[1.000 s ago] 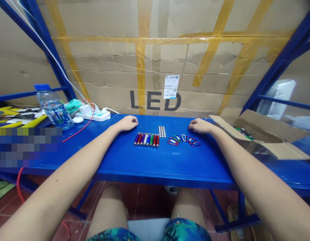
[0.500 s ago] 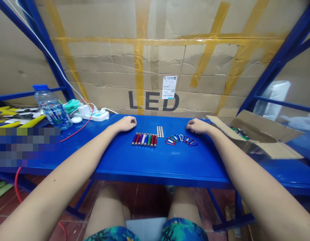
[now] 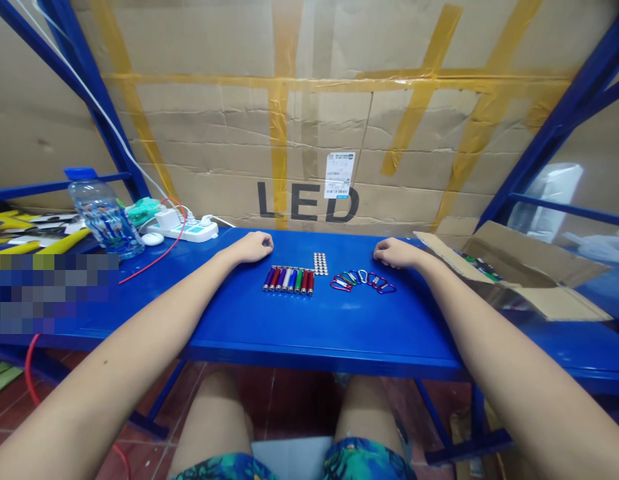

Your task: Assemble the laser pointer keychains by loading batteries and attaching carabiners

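On the blue table (image 3: 329, 327) my left hand (image 3: 254, 247) rests with its fingers curled in, behind and left of a row of small metal flashlights (image 3: 288, 280) in purple, red, blue, silver and green. My right hand (image 3: 392, 253) lies curled the same way, just behind a fan of coloured carabiners (image 3: 362, 276). Neither hand touches these things, and nothing shows in the fingers. Between the hands, small silver button cells (image 3: 320, 263) sit in a neat block behind the flashlights' right end.
At the left stand a water bottle (image 3: 104, 217) and a white power strip (image 3: 189, 230) with a red cable. An opened cardboard box (image 3: 564, 301) with small parts inside is at the right. A large cardboard sheet (image 3: 214, 147) marked LED closes off the back.
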